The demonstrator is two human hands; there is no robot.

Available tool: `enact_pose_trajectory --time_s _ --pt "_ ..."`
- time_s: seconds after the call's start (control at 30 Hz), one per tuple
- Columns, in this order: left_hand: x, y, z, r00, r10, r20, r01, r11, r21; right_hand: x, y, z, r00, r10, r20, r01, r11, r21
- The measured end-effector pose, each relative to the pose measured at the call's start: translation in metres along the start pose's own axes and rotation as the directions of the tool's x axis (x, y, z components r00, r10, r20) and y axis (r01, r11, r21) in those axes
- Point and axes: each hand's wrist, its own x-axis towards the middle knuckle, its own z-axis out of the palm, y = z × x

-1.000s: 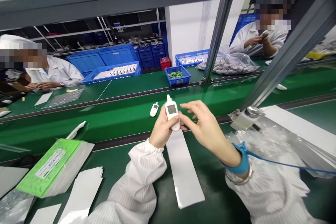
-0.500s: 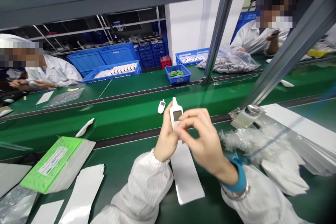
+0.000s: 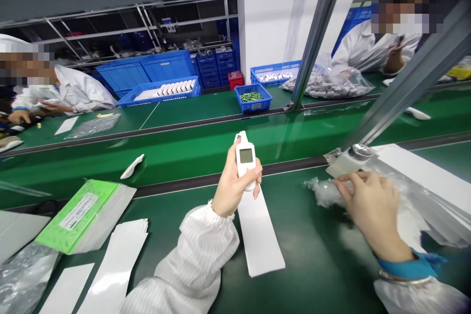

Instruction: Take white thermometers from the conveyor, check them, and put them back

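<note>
My left hand (image 3: 231,181) is wrapped round a white handheld device (image 3: 246,159) shaped like an ear thermometer, its grey screen facing me and its narrow tip upward. The thumb lies over its lower part. Just behind its tip, a second white device (image 3: 238,137) shows in part on the green belt. Below lies a stack of white paper strips (image 3: 262,235). To the right, my right hand (image 3: 371,206) bends over crumpled clear plastic (image 3: 326,192), thumb and forefinger closed together; what they hold, if anything, is hidden.
A silver-lidded bottle (image 3: 351,159) and white sheets (image 3: 427,171) lie right. At left are a green packet (image 3: 79,216) and more paper strips (image 3: 114,260). A white part (image 3: 132,167) lies on the belt. Beyond stand blue bins (image 3: 253,99), a metal post (image 3: 316,39) and two co-workers.
My right hand has left the device and moved right to the clear plastic. My left hand keeps the device. The loose white pieces on the belt have shifted right.
</note>
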Motion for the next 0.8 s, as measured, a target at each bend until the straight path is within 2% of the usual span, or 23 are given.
enact_pose_trajectory --time_s 0.1,0.23,0.3,0.4,0.5,0.57,0.6,0.67,0.73,0.8 --pt "-0.004 0.003 0.003 1.0 -0.015 -0.019 0.015 1.0 -0.005 0.003 -0.013 -0.003 0.998 0.024 -0.062 -0.02 0.998 0.064" --pt "-0.007 0.005 0.0 0.997 -0.036 -0.067 0.037 0.999 0.018 0.025 -0.029 -0.018 0.989 0.02 -0.147 0.017 0.968 0.25" --pt "-0.007 0.007 -0.004 0.993 -0.025 -0.117 0.028 0.999 0.028 0.037 -0.019 -0.027 0.979 0.065 -0.192 -0.007 0.957 0.29" --pt "-0.007 0.012 -0.01 0.985 0.006 -0.172 0.007 0.997 0.076 0.047 0.015 -0.047 0.93 0.282 -0.238 -0.222 0.943 0.249" --pt "-0.007 0.021 -0.011 0.984 0.016 -0.18 0.01 0.989 0.144 0.036 0.049 -0.07 0.851 0.509 -0.13 -0.498 0.861 0.106" --pt "-0.009 0.026 -0.009 0.985 -0.002 -0.174 0.035 0.982 0.186 0.016 0.064 -0.079 0.806 0.589 -0.053 -0.591 0.807 -0.018" --pt "-0.009 0.028 -0.008 0.985 -0.017 -0.169 0.052 0.977 0.205 0.003 0.069 -0.081 0.791 0.612 -0.014 -0.611 0.789 -0.07" --pt "-0.01 0.029 -0.003 0.987 -0.046 -0.157 0.082 0.968 0.237 -0.026 0.074 -0.077 0.771 0.622 0.139 -0.608 0.783 -0.131" --pt "-0.011 0.027 0.003 0.989 -0.07 -0.13 0.101 0.963 0.252 -0.052 0.075 -0.069 0.744 0.592 0.31 -0.584 0.802 -0.127" --pt "-0.012 0.023 0.009 0.991 -0.084 -0.108 0.109 0.964 0.243 -0.071 0.073 -0.062 0.733 0.533 0.421 -0.56 0.826 -0.071"
